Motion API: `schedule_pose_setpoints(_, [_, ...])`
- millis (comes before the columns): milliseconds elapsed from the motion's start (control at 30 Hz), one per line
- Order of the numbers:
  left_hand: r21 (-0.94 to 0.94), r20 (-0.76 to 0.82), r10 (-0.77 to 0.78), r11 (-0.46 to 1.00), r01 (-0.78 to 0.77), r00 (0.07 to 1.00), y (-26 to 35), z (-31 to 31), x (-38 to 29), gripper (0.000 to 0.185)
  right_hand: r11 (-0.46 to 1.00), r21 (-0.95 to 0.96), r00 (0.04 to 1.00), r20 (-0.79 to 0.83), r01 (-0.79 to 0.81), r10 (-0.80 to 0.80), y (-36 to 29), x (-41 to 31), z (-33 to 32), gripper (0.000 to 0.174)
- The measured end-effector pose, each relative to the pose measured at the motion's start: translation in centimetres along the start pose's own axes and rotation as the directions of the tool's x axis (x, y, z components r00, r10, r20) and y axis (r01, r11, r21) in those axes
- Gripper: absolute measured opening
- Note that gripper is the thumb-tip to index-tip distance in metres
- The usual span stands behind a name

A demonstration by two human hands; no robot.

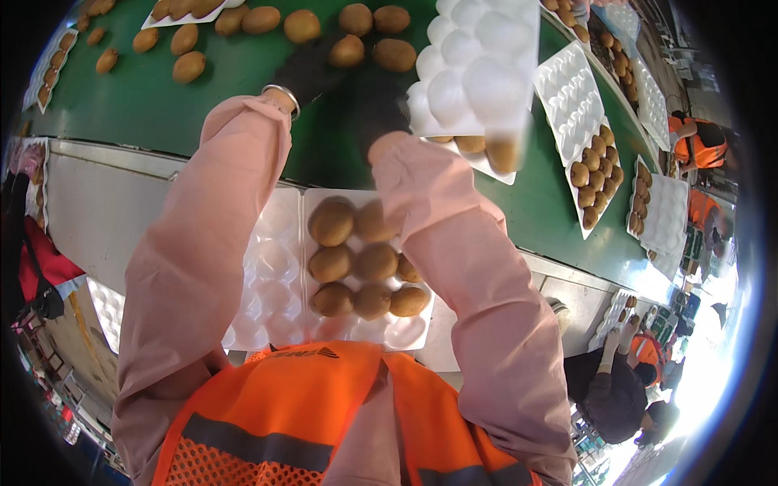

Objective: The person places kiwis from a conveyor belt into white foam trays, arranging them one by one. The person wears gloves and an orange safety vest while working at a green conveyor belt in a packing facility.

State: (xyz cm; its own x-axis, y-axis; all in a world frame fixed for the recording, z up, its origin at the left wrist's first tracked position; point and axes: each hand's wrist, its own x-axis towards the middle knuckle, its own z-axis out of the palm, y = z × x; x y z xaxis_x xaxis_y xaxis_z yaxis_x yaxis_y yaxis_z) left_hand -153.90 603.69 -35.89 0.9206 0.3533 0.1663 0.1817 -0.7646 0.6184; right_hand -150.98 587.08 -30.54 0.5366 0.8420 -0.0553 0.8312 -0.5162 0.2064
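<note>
Both hands wear black gloves and reach over a green conveyor belt (237, 103). My left hand (310, 70) is beside a kiwifruit (347, 51); its fingers are dark and blurred, so a grip cannot be made out. My right hand (383, 106) lies just below another kiwifruit (395, 54), and its fingers are hard to make out too. Close to my body, a white plastic hinged tray (298, 328) lies open at the belt's edge. Several kiwifruits (331, 222) fill cups in its right half, partly hidden by my right sleeve; the visible cups of its left half are bare.
White moulded trays (474, 67) stand right of my right hand, over a tray with kiwifruits (471, 144). Another open tray (592, 176) lies farther right. Loose kiwifruits (189, 67) are scattered at the upper left. Co-workers (614, 389) are at the right, and a person's gloved hand (30, 161) at the left.
</note>
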Motion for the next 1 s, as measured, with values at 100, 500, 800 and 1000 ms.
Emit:
schedule_pose_setpoints(100, [-0.163, -0.012, 0.116, 0.980, -0.117, 0.993, -0.1, 2.3, 2.1, 0.065, 0.951, -0.207, 0.965, 0.171, 0.231, -0.198, -0.2, -3.9, -1.5, 0.021])
schedule_pose_setpoints(500, [-0.714, 0.409, 0.041, -0.607, 0.348, 0.912, 1.0, -9.9, -15.7, 0.061, 0.565, 0.806, 0.966, 0.031, -0.176, 0.257, 2.2, -11.1, -0.4, 0.030])
schedule_pose_setpoints(800, [-0.697, 0.574, -0.225, 0.370, 0.614, 0.787, 7.3, -14.6, -28.8, 0.065, 0.603, 0.776, 0.896, -0.119, -0.185, 0.428, 1.5, -9.0, 2.6, 0.058])
schedule_pose_setpoints(1000, [-0.001, 0.474, -0.050, 0.998, 0.057, 0.879, 10.3, -12.2, -34.6, 0.057, 0.579, 0.678, 0.889, 0.391, -0.453, 0.238, -4.7, -18.5, -10.8, 0.081])
